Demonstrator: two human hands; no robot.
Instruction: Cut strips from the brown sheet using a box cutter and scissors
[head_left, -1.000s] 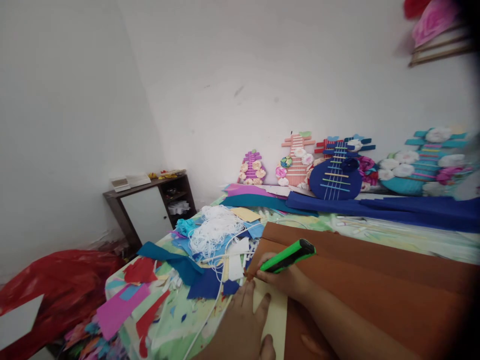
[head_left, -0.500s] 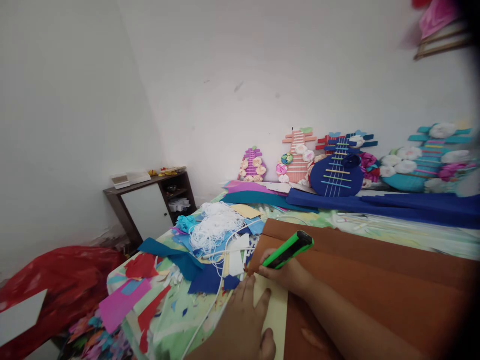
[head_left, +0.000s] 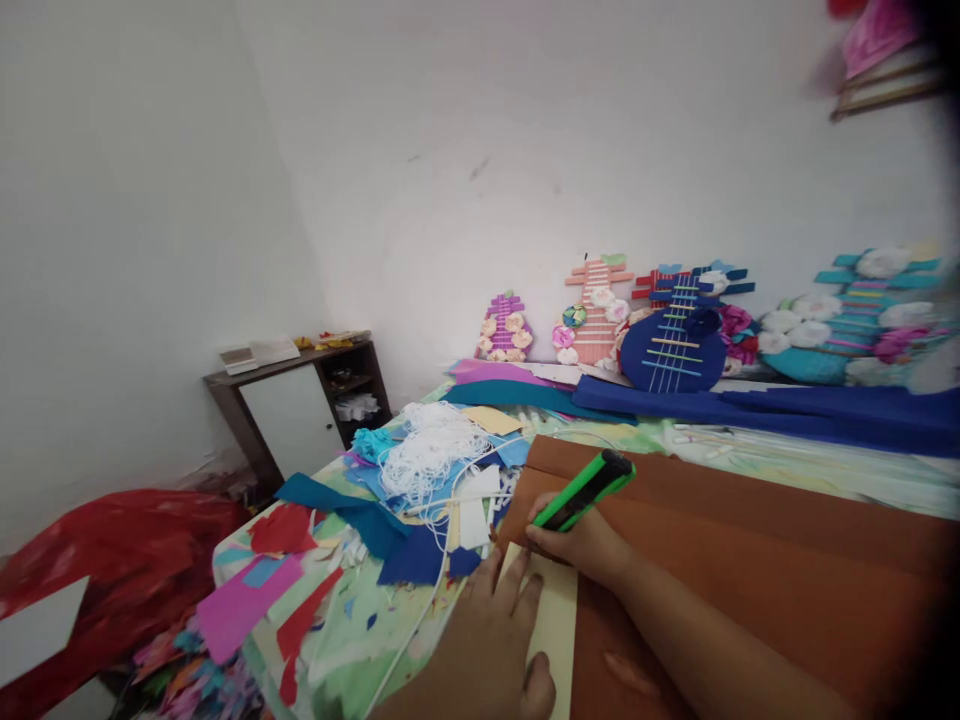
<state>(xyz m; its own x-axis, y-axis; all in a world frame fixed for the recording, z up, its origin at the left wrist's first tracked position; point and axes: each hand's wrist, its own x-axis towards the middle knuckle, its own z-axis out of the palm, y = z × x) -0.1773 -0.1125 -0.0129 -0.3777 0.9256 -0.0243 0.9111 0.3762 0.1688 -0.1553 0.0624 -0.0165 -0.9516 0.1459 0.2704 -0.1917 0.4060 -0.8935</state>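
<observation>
two hands — one grips green cutter [head_left: 586,491], one presses pale strip [head_left: 556,610].

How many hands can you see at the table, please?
2: the left hand, spread on the pale yellow strip, and the right hand, gripping the green-and-black tool beyond it.

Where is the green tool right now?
In the head view, just right of centre, the green tool is gripped in the right hand, over the brown sheet, beyond the left hand.
</observation>
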